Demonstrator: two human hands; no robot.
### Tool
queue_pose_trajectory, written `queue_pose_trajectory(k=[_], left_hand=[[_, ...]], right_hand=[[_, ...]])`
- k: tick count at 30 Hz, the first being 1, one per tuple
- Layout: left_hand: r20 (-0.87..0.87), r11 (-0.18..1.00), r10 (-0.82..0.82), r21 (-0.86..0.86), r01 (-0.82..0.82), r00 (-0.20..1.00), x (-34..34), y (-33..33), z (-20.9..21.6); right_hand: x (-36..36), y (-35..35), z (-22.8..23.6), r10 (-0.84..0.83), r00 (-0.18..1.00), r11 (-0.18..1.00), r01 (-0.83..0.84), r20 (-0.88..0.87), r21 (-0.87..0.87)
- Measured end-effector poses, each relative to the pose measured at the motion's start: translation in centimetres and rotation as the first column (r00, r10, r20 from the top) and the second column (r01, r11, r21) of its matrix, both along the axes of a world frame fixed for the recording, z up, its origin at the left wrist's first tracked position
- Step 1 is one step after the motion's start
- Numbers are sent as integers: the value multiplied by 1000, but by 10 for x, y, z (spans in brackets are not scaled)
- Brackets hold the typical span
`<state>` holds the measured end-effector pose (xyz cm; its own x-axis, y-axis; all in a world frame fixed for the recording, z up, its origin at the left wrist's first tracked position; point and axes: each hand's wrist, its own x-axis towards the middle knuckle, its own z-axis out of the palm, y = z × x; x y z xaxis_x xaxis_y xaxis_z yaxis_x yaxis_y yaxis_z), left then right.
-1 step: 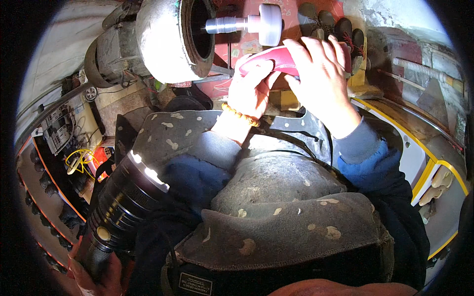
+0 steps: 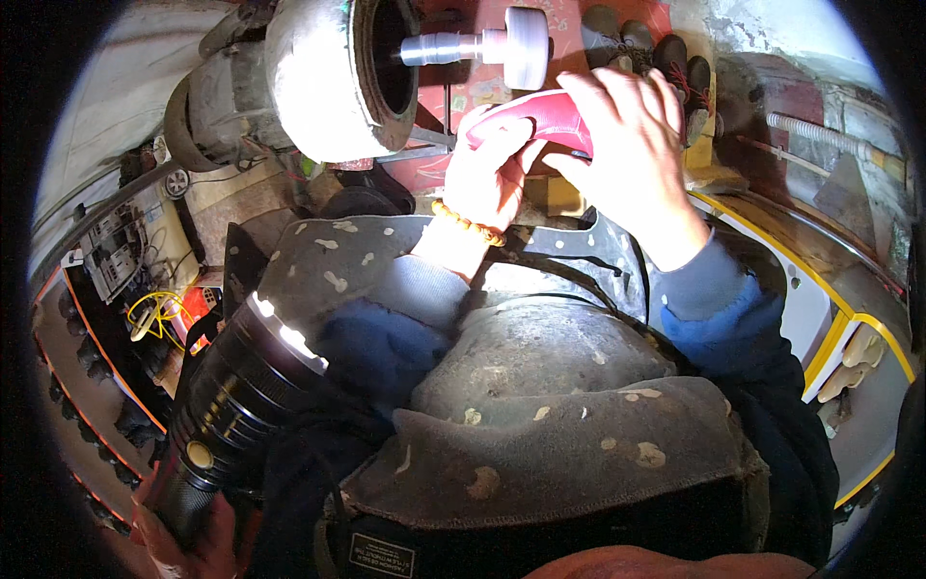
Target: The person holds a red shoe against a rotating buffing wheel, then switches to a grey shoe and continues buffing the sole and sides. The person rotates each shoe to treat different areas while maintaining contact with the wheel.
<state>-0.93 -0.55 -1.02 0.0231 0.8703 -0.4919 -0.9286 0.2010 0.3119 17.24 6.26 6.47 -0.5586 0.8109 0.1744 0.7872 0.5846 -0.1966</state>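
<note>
A glossy red shoe (image 2: pixel 542 116) is held up between my two hands, in front of the polishing wheel. My left hand (image 2: pixel 488 183), with a string of amber beads at the wrist, is closed round its left end, thumb on top. My right hand (image 2: pixel 632 145) grips the other end from above and hides much of it. Just beyond the shoe, a pale round polishing wheel (image 2: pixel 527 48) sits on a metal spindle that comes out of a large white machine housing (image 2: pixel 318 82). A small gap shows between wheel and shoe. A spotted grey apron (image 2: pixel 540 434) covers my front.
At the lower left another person's hand (image 2: pixel 198 555) holds a black flashlight (image 2: pixel 241 400) near my left sleeve. Several dark shoes (image 2: pixel 670 63) stand behind my right hand. Yellow-edged shelving (image 2: pixel 820 328) is on the right, an orange-edged rack (image 2: pixel 101 386) on the left with a yellow cable (image 2: pixel 159 314).
My right hand has tilted and slid a little over the shoe, and the shoe's right end no longer shows past it. The flashlight has shifted slightly to the left.
</note>
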Motion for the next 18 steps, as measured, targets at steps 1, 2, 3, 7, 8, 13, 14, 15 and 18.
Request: queue_pose_trajectory(k=[1,2,3,7,8,13,14,15,18], left_hand=[[5,1000,-19,21,18,1000,-1,1,-1],[-7,1000,26,-18,-26,1000,-1,-1,-1],[5,999,23,23,-23,1000,-1,1,-1],[38,1000,-11,22,10,999,-1,5,-1],[66,999,-24,43,21,997,-2,7,-2],[63,999,-42,8,42,997,0,12,-3],[62,1000,-30,-7,31,998,0,12,-3],[54,999,-31,-7,32,998,1,12,-2],[43,1000,-26,-10,27,999,1,13,1]], right_hand=[[8,3,2,6,998,1000,-6,-62,-6],[18,8,4,-75,987,997,73,-139,-22],[28,17,4,-223,939,967,180,-263,-178],[62,38,1,-774,563,488,236,-291,-840],[68,41,0,-866,472,274,164,-168,-948],[70,31,-7,-804,528,431,203,-273,-879],[70,30,-8,-794,527,453,181,-303,-873],[69,30,-8,-809,516,440,210,-283,-873],[67,31,-6,-812,512,443,225,-281,-868]])
